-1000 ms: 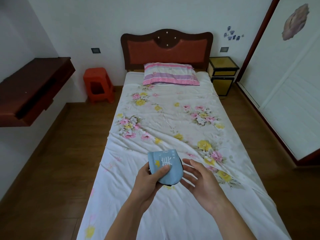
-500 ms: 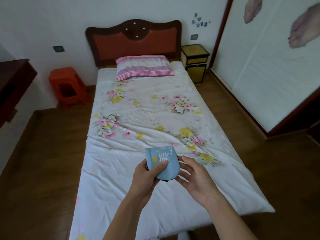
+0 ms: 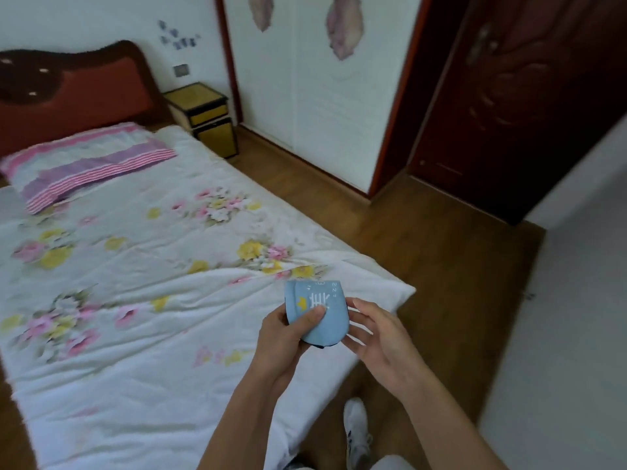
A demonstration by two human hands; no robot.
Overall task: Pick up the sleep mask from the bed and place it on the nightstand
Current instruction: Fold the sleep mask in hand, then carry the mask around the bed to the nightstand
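A light blue folded sleep mask [image 3: 322,310] with white characters and a small yellow mark is held above the bed's near right corner. My left hand [image 3: 285,337] grips it, thumb pressed on its front. My right hand [image 3: 376,337] is cupped beside the mask's right edge with fingers spread, touching or nearly touching it. The yellow nightstand [image 3: 203,110] with dark trim stands at the far right of the bed, next to the headboard. The bed [image 3: 142,300] has a white floral cover.
A pink and purple striped pillow [image 3: 88,164] lies at the head of the bed. White wardrobe doors [image 3: 322,96] and a dark red door [image 3: 529,96] line the right side. Wooden floor [image 3: 424,239] runs between bed and wardrobe. My white shoe [image 3: 356,432] shows below.
The view has swung to the right, so the bed has shifted left and the door has come into sight. Both hands stay together around the mask, now over the bed's right corner.
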